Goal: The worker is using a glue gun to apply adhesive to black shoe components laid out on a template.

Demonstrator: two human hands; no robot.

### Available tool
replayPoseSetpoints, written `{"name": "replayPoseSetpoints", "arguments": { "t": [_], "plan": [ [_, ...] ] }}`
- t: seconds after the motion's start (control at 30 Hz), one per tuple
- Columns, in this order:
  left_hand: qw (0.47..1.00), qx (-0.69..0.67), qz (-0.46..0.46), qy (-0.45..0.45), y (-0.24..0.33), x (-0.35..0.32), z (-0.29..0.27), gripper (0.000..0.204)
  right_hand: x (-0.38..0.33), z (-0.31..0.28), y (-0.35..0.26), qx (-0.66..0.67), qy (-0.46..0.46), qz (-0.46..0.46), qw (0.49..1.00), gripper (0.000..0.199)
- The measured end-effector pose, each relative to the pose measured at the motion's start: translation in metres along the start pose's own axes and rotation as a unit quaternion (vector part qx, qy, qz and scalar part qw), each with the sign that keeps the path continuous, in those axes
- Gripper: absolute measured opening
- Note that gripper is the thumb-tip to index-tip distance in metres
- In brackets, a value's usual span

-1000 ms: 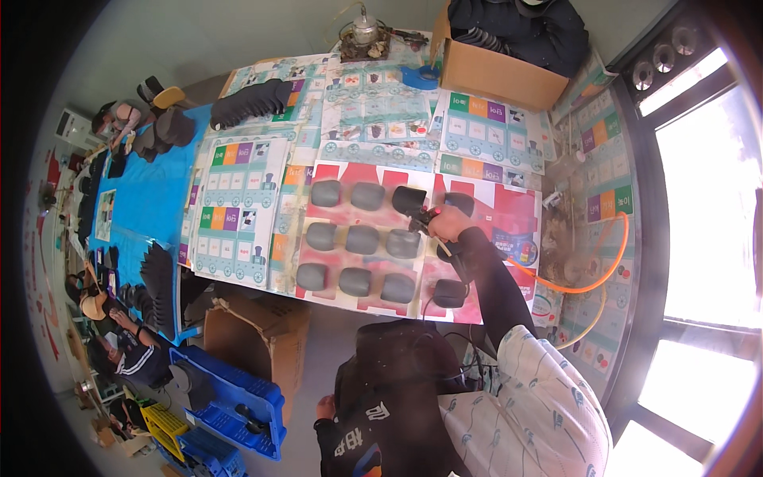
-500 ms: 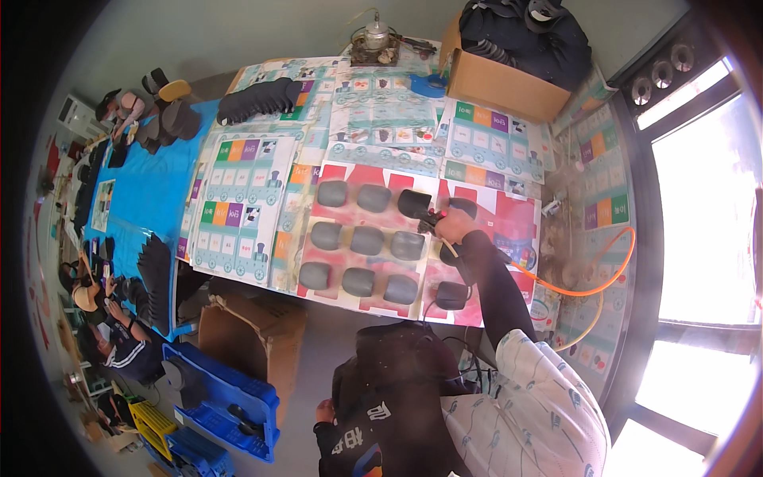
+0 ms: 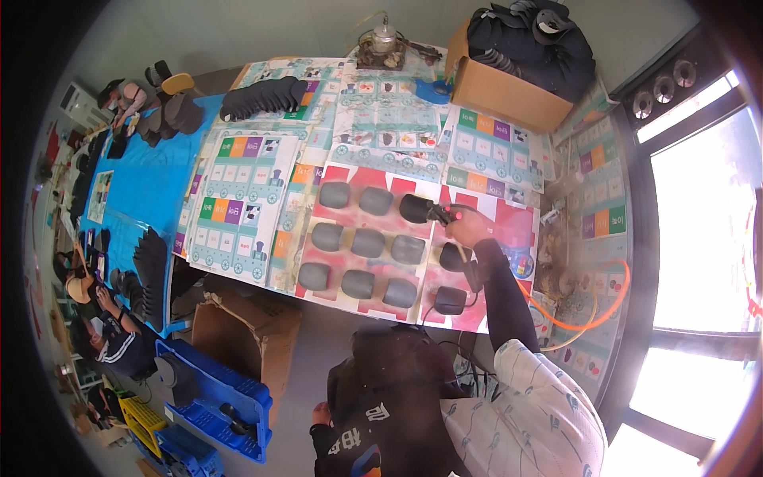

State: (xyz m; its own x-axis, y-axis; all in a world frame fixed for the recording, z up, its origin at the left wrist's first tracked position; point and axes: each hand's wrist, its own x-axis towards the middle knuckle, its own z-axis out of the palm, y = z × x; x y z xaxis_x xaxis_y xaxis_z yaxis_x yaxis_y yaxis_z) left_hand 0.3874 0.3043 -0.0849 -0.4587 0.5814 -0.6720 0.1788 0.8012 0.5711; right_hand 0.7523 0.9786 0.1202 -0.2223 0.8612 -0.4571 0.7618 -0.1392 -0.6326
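While the right hand [image 3: 467,228] grips a spray gun [image 3: 445,213] over grey pads [image 3: 368,242], the left hand [image 3: 320,413] hangs loosely curled.

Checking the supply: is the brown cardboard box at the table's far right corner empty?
No: the brown cardboard box is heaped above its rim with dark grey moulded pieces.

Grey pads [image 3: 368,242] on a red-and-white sheet [image 3: 509,226], blue crate [image 3: 214,397]
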Motion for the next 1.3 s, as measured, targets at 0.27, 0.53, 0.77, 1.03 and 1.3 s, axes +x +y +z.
{"name": "replayPoseSetpoints", "arguments": {
  "t": [0.27, 0.53, 0.77, 1.03, 1.3],
  "plan": [
    [0.999, -0.024, -0.017, 0.017, -0.002, 0.005, 0.008, 0.033, 0.003, -0.001, -0.042, -0.065, 0.085, -0.085, 0.991, 0.034],
    [0.982, -0.124, -0.142, 0.025, 0.000, -0.006, 0.019, 0.034, -0.001, 0.000, -0.041, -0.071, 0.078, -0.056, 0.993, 0.034],
    [0.997, -0.028, -0.070, 0.033, -0.006, -0.017, 0.028, 0.032, 0.013, 0.001, -0.021, -0.113, 0.102, -0.048, 0.987, 0.034],
    [0.985, -0.159, -0.057, 0.043, -0.015, -0.027, 0.035, 0.031, -0.003, 0.004, -0.039, -0.071, 0.102, -0.078, 0.989, 0.030],
    [0.991, -0.106, -0.072, 0.041, -0.006, -0.024, 0.027, 0.029, 0.009, 0.008, -0.029, -0.122, 0.091, -0.100, 0.983, 0.025]
  ]
}}
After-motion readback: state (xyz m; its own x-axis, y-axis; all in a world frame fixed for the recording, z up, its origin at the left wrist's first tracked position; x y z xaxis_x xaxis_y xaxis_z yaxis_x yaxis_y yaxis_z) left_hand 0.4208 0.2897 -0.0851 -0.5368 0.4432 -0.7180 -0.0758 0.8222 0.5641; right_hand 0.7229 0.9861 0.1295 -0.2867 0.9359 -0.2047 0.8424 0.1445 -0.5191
